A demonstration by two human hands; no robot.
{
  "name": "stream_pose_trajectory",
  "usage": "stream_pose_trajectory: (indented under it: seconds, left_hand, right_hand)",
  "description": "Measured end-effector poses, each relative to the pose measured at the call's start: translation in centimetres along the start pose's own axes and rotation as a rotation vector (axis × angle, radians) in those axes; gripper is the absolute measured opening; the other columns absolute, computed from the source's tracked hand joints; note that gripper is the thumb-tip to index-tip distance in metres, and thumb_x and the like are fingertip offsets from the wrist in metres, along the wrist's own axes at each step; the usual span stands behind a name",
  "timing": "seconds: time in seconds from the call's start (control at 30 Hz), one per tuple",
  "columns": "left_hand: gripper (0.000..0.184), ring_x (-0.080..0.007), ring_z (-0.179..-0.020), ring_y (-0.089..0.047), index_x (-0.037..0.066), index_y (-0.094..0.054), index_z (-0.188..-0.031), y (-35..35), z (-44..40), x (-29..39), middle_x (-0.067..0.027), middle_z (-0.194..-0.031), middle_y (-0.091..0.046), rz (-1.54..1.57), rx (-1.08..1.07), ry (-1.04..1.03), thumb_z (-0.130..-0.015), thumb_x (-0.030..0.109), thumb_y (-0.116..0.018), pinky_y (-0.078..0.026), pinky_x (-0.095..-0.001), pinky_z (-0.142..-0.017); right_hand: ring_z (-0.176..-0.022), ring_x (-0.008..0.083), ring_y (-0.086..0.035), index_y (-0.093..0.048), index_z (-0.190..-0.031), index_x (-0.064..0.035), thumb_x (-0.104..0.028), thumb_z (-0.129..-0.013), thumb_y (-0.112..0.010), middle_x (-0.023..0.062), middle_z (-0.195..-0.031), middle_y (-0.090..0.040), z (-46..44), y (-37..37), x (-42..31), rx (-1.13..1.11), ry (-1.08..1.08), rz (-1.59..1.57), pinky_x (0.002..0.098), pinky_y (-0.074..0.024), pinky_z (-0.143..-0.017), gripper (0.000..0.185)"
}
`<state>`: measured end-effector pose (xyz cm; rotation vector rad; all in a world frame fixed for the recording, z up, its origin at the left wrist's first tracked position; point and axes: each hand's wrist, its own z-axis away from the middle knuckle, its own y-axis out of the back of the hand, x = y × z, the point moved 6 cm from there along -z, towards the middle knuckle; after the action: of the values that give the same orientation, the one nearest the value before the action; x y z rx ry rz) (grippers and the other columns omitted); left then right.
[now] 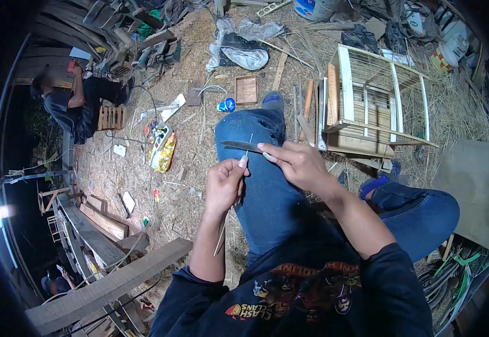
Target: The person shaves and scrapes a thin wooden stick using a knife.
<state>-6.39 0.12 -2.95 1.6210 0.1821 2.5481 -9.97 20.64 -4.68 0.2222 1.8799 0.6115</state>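
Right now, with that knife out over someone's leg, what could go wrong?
The knife lies across the thin stick just beyond the fingers of the left hand, so a slip could nick them.

The blade also sits above the jeans-covered leg; if the right hand lost control, it might catch the fabric or the leg.

The stick looks slender, so it might snap or bend under too much pressure.
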Motion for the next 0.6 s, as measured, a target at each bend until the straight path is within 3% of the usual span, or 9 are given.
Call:
stream_pose_trajectory:
  seconds: [0.07,0.1,0.17,0.3,0.37,0.43,0.47,0.53,0.6]
  left_hand:
    - [0.036,-0.0068,-0.033,-0.037,0.004,-0.063,-0.081,0.0,-0.2,0.0,0.0028,-0.048,-0.046,-0.016,0.005,0.003,-0.108,0.028,-0.062,-0.026,-0.0253,-0.034]
    - [0.036,-0.0067,-0.033,-0.037,0.004,-0.063,-0.081,0.0,-0.2,0.0,0.0028,-0.048,-0.046,-0.033,0.007,0.006,-0.108,0.028,-0.062,-0.026,-0.0254,-0.034]
    - [0.035,-0.0067,-0.034,-0.037,0.005,-0.063,-0.081,0.0,-0.1,-0.1,0.0030,-0.048,-0.046,-0.017,0.019,0.020,-0.108,0.028,-0.062,-0.026,-0.0254,-0.035]
    - [0.035,-0.0063,-0.035,-0.038,0.005,-0.064,-0.080,0.0,0.3,0.3,0.0037,-0.048,-0.047,0.007,0.031,0.049,-0.108,0.028,-0.063,-0.026,-0.0252,-0.036]
    - [0.035,-0.0059,-0.035,-0.038,0.006,-0.064,-0.079,0.2,0.6,-0.3,0.0042,-0.048,-0.046,-0.001,0.045,0.047,-0.107,0.028,-0.064,-0.026,-0.0251,-0.036]
    - [0.036,-0.0055,-0.036,-0.038,0.006,-0.064,-0.079,0.1,0.7,-0.4,0.0046,-0.048,-0.046,-0.008,0.051,0.059,-0.107,0.027,-0.064,-0.025,-0.0250,-0.037]
    - [0.036,-0.0051,-0.036,-0.038,0.006,-0.064,-0.078,0.0,0.8,-0.1,0.0049,-0.048,-0.046,-0.017,0.065,0.045,-0.107,0.027,-0.065,-0.025,-0.0248,-0.037]
    - [0.036,-0.0047,-0.037,-0.038,0.006,-0.064,-0.078,-0.3,0.4,0.4,0.0052,-0.049,-0.046,-0.021,0.076,0.014,-0.106,0.028,-0.066,-0.025,-0.0246,-0.037]
    - [0.035,-0.0041,-0.037,-0.038,0.006,-0.064,-0.079,-0.4,0.4,0.2,0.0055,-0.049,-0.047,-0.038,0.067,0.002,-0.106,0.028,-0.066,-0.025,-0.0245,-0.038]
  right_hand:
    - [-0.061,0.0292,-0.063,-0.077,-0.128,-0.0332,-0.024,-0.097,-0.071,0.0075,-0.071,-0.061,-0.1,-0.1,-0.2,0.074,0.086,0.010,0.0404,-0.0504,-0.051,0.032]
    - [-0.061,0.0292,-0.063,-0.077,-0.128,-0.0332,-0.024,-0.097,-0.071,0.0075,-0.071,-0.061,-0.1,-0.2,-0.3,0.071,0.086,0.008,0.0404,-0.0504,-0.051,0.032]
    - [-0.064,0.0282,-0.064,-0.077,-0.128,-0.0271,-0.016,-0.095,-0.072,0.0097,-0.068,-0.059,-0.4,-0.3,-0.1,0.021,0.043,0.062,0.0406,-0.0542,-0.069,0.035]
    - [-0.068,0.0294,-0.067,-0.076,-0.130,-0.0272,-0.014,-0.097,-0.069,0.0113,-0.073,-0.064,-0.7,-0.4,1.9,-0.021,0.011,0.147,0.0420,-0.0540,-0.068,0.036]
    - [-0.073,0.0308,-0.069,-0.074,-0.132,-0.0266,-0.008,-0.098,-0.064,0.0122,-0.079,-0.069,-1.4,1.2,5.7,0.025,-0.189,0.104,0.0407,-0.0595,-0.076,0.040]
    - [-0.080,0.0298,-0.073,-0.073,-0.134,-0.0254,-0.007,-0.099,-0.062,0.0132,-0.089,-0.075,-0.7,1.5,4.8,0.069,-0.126,0.098,0.0391,-0.0613,-0.085,0.041]
    - [-0.077,0.0273,-0.072,-0.074,-0.132,-0.0269,-0.013,-0.101,-0.061,0.0121,-0.087,-0.076,-0.2,1.3,4.1,0.124,-0.086,-0.012,0.0434,-0.0478,-0.105,0.036]
    - [-0.070,0.0239,-0.069,-0.075,-0.131,-0.0273,-0.020,-0.103,-0.063,0.0095,-0.076,-0.072,0.0,1.2,2.2,0.179,0.029,-0.046,0.0512,-0.0257,-0.128,0.032]
    - [-0.063,0.0264,-0.065,-0.076,-0.130,-0.0280,-0.021,-0.099,-0.069,0.0070,-0.070,-0.063,0.5,0.8,0.0,0.099,-0.002,-0.037,0.0433,-0.0533,-0.090,0.033]
